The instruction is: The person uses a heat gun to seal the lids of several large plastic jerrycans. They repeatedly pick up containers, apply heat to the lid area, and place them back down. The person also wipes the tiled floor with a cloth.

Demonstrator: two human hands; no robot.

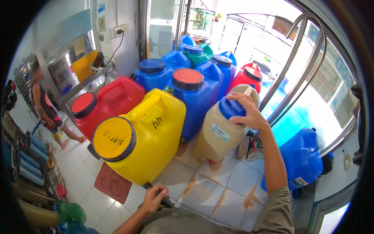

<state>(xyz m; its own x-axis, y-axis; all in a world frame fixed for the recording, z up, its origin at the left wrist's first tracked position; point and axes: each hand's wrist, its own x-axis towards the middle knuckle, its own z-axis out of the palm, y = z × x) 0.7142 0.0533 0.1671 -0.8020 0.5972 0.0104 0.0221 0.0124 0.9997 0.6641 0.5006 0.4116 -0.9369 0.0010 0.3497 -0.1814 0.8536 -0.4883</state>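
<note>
My right hand [248, 112] is spread over the blue screw lid [232, 107] of a beige plastic water jug [220, 131], thumb and fingers around its rim. The jug stands upright on the tiled floor and bears a label. My left hand [155, 197] is low in front of my body, fingers curled, beside a dark bar [167, 201]; whether it grips anything is unclear. Nearest to that hand is a big yellow jug [152, 137], lying tilted with its yellow lid [114, 139] towards me and handwriting on it. Behind it is a red jug [119, 93].
Blue jugs [194, 102] and a green one [193, 52] crowd the doorway. Another blue jug [301, 161] is at right, near a metal door handle [302, 58]. A person [43, 105] is at left. Brownish stains mark the floor tiles [201, 187]; a reddish mat [112, 184] lies there.
</note>
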